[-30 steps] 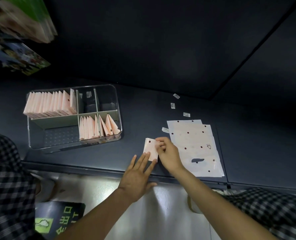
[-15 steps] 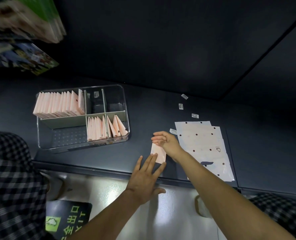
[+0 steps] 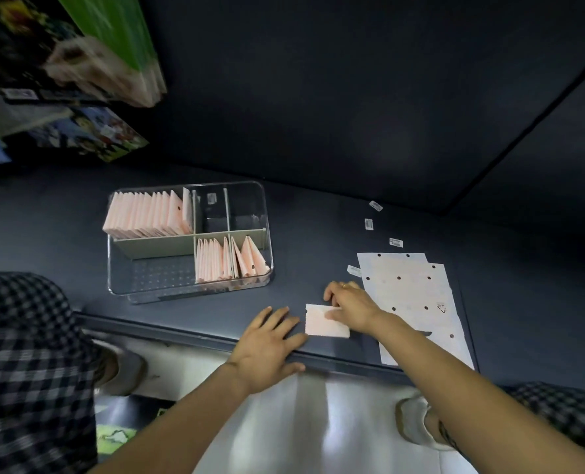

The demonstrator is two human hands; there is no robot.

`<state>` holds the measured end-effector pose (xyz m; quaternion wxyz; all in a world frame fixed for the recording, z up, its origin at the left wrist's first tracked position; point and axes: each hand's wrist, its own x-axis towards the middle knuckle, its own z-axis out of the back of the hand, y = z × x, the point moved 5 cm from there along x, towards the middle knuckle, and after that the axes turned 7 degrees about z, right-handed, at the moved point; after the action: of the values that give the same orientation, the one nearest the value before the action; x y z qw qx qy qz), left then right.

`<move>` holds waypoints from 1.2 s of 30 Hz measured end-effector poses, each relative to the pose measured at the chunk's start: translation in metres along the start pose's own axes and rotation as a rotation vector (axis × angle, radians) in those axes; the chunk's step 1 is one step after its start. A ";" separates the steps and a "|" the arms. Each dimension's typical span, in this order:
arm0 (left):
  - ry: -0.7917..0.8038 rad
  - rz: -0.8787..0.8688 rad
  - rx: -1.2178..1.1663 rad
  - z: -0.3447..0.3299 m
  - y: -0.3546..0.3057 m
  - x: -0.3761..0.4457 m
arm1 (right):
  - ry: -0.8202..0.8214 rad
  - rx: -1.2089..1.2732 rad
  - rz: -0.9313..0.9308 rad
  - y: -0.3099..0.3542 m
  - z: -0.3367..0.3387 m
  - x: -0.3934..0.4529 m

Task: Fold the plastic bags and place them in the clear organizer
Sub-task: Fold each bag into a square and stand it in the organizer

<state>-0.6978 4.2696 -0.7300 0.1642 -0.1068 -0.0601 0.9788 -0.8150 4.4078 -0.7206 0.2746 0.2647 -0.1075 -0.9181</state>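
mostly dark blue counter (image 3: 318, 234) under a matching wall (image 3: 318, 97).

A small folded pink bag (image 3: 325, 323) lay flat near the front edge of the dark counter, a rectangle lying crosswise. To its right, a stack of unfolded bags (image 3: 417, 302), pale with dark dots, lay spread flat and slightly fanned. Further left stood the clear organizer (image 3: 267, 234), divided by grey partitions: its back-left compartment held a dense row of upright folded pink bags (image 3: 147, 215), and its front-right compartment held a looser row (image 3: 229, 260), some leaning.
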 end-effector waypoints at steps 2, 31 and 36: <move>0.009 0.037 -0.014 0.004 0.011 -0.005 | 0.025 0.029 -0.065 -0.002 -0.005 -0.006; -0.156 -0.027 0.163 0.081 0.118 0.035 | -0.568 0.581 -0.179 0.103 0.080 0.039; -0.211 0.028 0.126 0.081 0.126 0.029 | -0.502 0.315 -0.144 0.126 0.073 0.055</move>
<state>-0.7817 4.1545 -0.6760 0.1498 0.0064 -0.0137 0.9886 -0.8371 4.2770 -0.6399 0.1293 0.0759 -0.2938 -0.9440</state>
